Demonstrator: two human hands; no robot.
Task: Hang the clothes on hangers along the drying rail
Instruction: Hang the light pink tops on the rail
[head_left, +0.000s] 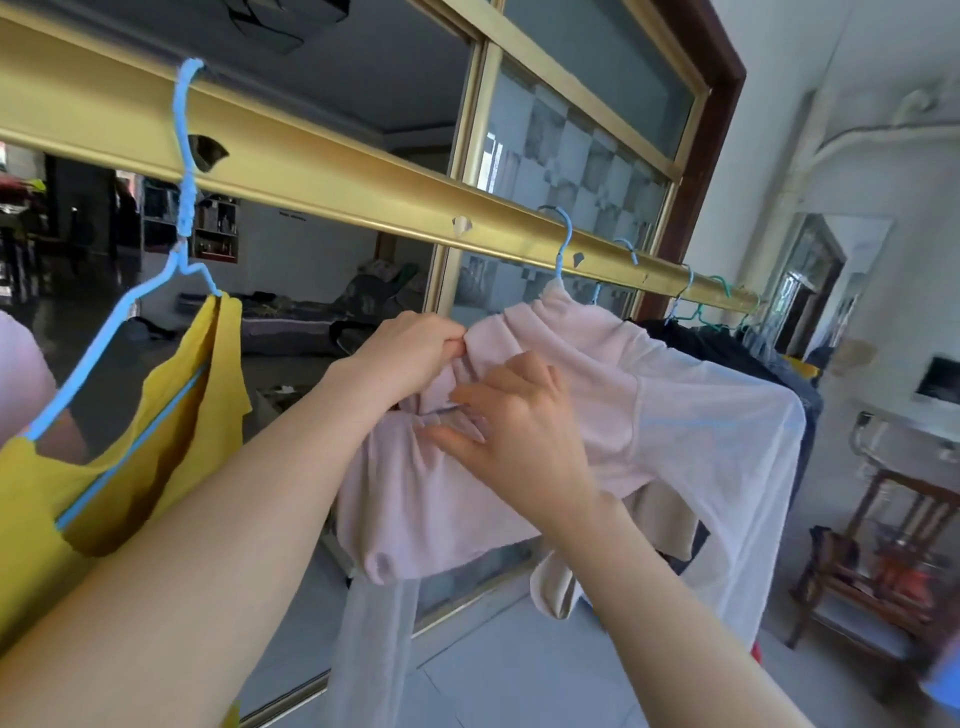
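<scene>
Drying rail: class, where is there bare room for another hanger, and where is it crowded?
Free: the drying rail between the blue hanger with the yellow garment and the hook of the pink top. Crowded: right of it, where hangers and dark clothes bunch.

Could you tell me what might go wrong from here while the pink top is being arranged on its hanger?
1. The left hand grips the pink top by its neck; a hard tug could lift the blue hanger hook off the gold rail.
2. Fabric is bunched under the right hand; left so, that side may slide off the hanger.
3. The yellow garment hangs tilted just beside the left forearm and could be knocked.
</scene>
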